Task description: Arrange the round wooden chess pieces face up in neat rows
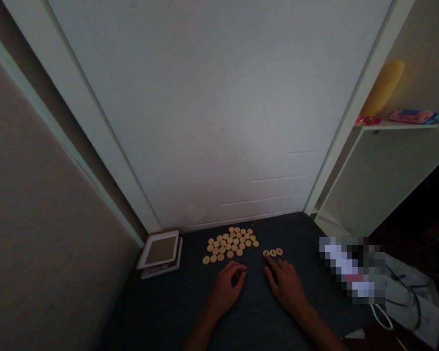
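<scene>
My right hand point(287, 282) lies on the dark tabletop with its fingers stretched out and apart. Its index fingertip touches the leftmost of three marked Chinese chess pieces point(272, 253), which sit in a short row. The marks on the left and middle pieces look dark; the right one's is red. To the left, my left hand point(227, 286) rests with curled fingers, thumb and index tips close together, and nothing shows between them. Just beyond it lies a loose group of several pale round pieces point(230, 240), whose visible faces look plain.
A small stack with a white-framed item point(161, 249) on top lies at the table's left edge. A white panel point(212, 122) rises behind the table point(161, 312). At right are a pixelated object point(351, 268), papers and cables point(413, 292), and a shelf point(398, 126).
</scene>
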`<move>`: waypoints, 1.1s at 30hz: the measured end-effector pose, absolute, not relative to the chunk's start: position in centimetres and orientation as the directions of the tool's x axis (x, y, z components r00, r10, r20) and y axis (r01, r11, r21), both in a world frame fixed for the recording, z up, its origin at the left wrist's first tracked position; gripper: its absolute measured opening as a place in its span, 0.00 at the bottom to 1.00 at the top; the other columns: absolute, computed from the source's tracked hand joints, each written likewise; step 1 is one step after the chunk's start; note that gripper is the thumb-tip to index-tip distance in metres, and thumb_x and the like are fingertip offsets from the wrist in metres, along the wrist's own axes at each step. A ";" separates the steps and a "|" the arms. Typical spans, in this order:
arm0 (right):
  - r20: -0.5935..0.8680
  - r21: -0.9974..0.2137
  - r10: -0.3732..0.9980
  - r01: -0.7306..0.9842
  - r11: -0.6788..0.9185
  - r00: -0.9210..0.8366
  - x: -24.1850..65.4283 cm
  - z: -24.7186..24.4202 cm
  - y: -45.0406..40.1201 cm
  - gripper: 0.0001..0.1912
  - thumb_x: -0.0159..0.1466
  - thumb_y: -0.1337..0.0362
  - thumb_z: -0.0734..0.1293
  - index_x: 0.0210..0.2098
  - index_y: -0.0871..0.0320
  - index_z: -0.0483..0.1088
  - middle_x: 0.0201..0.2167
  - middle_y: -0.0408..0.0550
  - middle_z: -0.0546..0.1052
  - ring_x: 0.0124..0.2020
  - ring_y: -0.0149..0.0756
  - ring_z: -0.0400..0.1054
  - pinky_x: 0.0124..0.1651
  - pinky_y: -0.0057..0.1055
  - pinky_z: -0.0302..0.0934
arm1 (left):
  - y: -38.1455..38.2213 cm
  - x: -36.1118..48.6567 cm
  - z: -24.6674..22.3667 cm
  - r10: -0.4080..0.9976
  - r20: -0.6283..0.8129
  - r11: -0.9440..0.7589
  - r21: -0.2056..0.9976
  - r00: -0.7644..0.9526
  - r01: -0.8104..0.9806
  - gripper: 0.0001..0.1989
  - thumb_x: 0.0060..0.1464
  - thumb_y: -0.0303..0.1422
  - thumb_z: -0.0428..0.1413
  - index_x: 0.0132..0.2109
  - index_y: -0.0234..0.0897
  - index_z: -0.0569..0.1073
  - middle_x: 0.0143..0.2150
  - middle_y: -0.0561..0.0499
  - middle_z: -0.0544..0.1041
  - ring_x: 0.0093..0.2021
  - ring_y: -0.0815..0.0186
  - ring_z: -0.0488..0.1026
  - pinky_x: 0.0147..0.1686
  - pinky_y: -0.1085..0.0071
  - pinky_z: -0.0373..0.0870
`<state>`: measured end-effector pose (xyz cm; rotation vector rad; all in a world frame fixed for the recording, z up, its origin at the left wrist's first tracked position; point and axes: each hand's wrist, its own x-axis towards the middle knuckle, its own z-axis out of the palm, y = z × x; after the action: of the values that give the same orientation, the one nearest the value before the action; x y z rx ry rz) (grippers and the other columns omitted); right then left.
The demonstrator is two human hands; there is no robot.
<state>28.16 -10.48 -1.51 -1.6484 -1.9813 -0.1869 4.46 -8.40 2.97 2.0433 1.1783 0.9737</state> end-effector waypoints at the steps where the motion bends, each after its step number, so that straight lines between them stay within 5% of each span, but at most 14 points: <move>1: 0.491 -0.240 0.866 0.942 0.235 -0.091 28.2 -1.5 -10.5 0.22 0.72 0.53 0.59 0.63 0.49 0.65 0.39 0.53 0.78 0.40 0.47 0.72 0.46 0.43 0.64 | -8.4 4.5 3.0 0.890 0.299 -0.438 0.768 0.344 0.467 0.09 0.64 0.30 0.53 0.46 0.43 0.77 0.41 0.51 0.77 0.38 0.64 0.75 0.42 0.69 0.72; 9: 0.496 -0.288 0.863 0.920 0.266 -0.095 28.4 -1.3 -10.6 0.23 0.72 0.56 0.60 0.65 0.50 0.63 0.39 0.53 0.78 0.39 0.47 0.73 0.46 0.45 0.66 | -8.4 4.5 3.3 0.893 0.290 -0.431 0.772 0.345 0.466 0.09 0.64 0.31 0.53 0.46 0.44 0.77 0.42 0.51 0.78 0.38 0.64 0.76 0.42 0.69 0.73; 17: 0.533 -0.342 0.813 0.819 0.461 -0.235 25.9 0.3 -9.7 0.21 0.70 0.63 0.61 0.63 0.50 0.65 0.50 0.55 0.76 0.50 0.47 0.72 0.51 0.44 0.70 | -8.0 4.4 3.0 0.894 0.327 -0.440 0.771 0.306 0.461 0.09 0.64 0.32 0.53 0.45 0.44 0.78 0.40 0.50 0.79 0.38 0.63 0.77 0.41 0.68 0.75; 24: 0.505 -0.310 0.775 0.758 0.574 -0.381 22.0 1.6 -7.3 0.24 0.68 0.68 0.64 0.63 0.50 0.65 0.58 0.53 0.72 0.58 0.47 0.66 0.60 0.49 0.63 | -7.3 4.1 1.4 0.894 0.439 -0.411 0.723 0.090 0.556 0.08 0.62 0.32 0.53 0.44 0.42 0.78 0.41 0.48 0.81 0.42 0.58 0.79 0.45 0.62 0.76; 33: 0.499 -0.414 0.810 0.736 0.535 -0.308 21.8 1.2 -8.2 0.17 0.63 0.71 0.68 0.51 0.55 0.71 0.48 0.54 0.74 0.50 0.46 0.70 0.51 0.44 0.68 | -7.2 3.9 1.7 0.903 0.428 -0.369 0.721 0.041 0.587 0.07 0.61 0.32 0.54 0.41 0.43 0.77 0.41 0.48 0.81 0.44 0.56 0.79 0.47 0.60 0.76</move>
<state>21.79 -8.24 1.21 -1.2462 -2.0988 0.1397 3.89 -7.21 1.68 1.9775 1.5067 1.2503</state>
